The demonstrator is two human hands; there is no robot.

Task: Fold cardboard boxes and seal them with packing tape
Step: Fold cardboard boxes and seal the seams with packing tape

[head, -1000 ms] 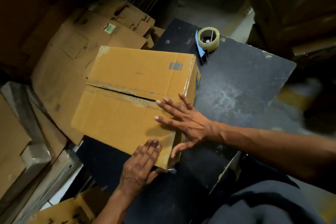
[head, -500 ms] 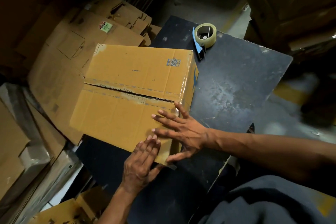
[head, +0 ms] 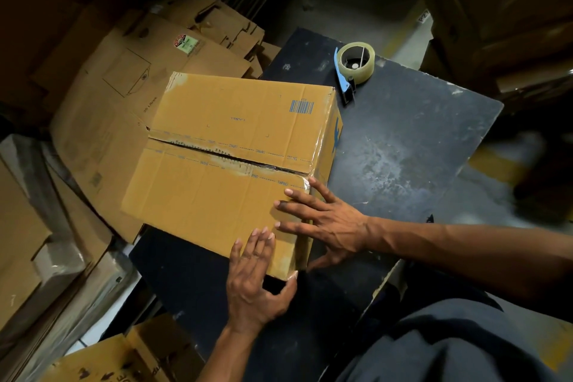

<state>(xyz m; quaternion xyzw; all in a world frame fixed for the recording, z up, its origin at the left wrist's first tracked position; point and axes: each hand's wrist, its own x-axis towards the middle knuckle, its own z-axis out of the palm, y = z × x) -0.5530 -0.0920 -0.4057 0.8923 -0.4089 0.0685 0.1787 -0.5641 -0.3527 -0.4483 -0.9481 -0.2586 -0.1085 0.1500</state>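
Both hands have slid a little toward the near right corner of the box since the earlier frame; the box itself has hardly shifted.

Table (head: 403, 146): dark, scuffed top, carrying the box on its left half, with the box's left end overhanging the edge.

Flattened cartons (head: 102, 108): heaped on the floor to the left, clear of the work.

Cardboard box (head: 229, 139): erected, top flaps folded down and meeting along a centre seam that gapes slightly and shows no fresh tape. Torn residue of old tape lines the seam. Judged light and probably empty, with stiff walls but springy flaps that will lift if released. Best held by flat pressure on the flaps near the seam, or by the corners and vertical edges.

Right hand (head: 325, 220): fingers straight and spread wide, pressing flat on the near flap at the right edge, thumb down the side wall.

Left hand (head: 252, 282): fingers straight and together on top at the near corner, thumb hooked under the corner; holding nothing else.

Tape dispenser (head: 353, 67): clear roll, blue-handled, standing on the table just beyond the box's far right corner, untouched. Sealing not yet begun.
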